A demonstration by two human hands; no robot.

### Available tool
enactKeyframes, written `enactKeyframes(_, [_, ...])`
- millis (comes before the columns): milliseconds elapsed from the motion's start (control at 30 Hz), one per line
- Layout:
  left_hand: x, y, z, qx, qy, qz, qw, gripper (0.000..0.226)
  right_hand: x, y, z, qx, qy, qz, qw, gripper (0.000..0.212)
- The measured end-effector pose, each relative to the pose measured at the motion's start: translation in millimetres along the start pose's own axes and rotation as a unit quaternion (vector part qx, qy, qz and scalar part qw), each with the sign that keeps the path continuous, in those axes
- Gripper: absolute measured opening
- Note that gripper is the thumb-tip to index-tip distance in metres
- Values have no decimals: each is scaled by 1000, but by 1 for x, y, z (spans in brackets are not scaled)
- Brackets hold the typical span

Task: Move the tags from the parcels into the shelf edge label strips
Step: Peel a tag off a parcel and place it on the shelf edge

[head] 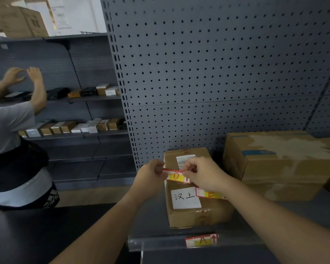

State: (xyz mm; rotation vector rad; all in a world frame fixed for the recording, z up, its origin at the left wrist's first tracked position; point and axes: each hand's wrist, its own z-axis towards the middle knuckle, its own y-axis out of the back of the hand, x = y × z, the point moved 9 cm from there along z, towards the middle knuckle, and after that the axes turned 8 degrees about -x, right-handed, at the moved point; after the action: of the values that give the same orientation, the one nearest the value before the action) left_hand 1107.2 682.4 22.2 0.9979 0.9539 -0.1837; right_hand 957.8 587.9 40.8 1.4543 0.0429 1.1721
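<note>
Head view: the left hand (151,174) and right hand (200,172) are pinching the "D" tag (176,175) between curled fingers (190,168), just above the small parcel (194,214). An "A" tag (201,240) is already sitting in the label strip (160,243); an "E" tag (210,193) is lying on the parcel, yet to go.

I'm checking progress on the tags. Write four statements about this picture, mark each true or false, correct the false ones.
Both the left hand and the right hand pinch the tag marked D. True.
A second tag lies on the small parcel. True.
The tag marked A lies on the small parcel too. False: the tag marked A sits in the shelf edge label strip.
The large box stands left of the small parcel. False: the large box stands to its right.
</note>
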Motion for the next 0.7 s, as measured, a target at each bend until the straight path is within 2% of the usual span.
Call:
enactKeyframes(133, [-23,23,-1,0,-21,57,998,51,14,36,-14,-36,-1,9,999,8])
enactKeyframes(200, [-43,28,-1,-5,-64,93,994,49,17,57,-24,-61,-7,-1,998,5])
enactKeyframes(300, [-79,19,-6,5,-131,111,985,35,12,93,-50,-108,-34,-15,993,5])
enactKeyframes(433, [-138,-21,-17,33,-230,91,968,39,-11,147,-107,-174,-92,-27,980,7])
enactKeyframes(567, [-206,-80,-62,84,-326,53,940,47,-47,206,-193,-258,-169,-56,950,8])
enactKeyframes(700, [-263,-145,-125,152,-398,18,905,50,-79,256,-295,-325,-264,-104,902,5])
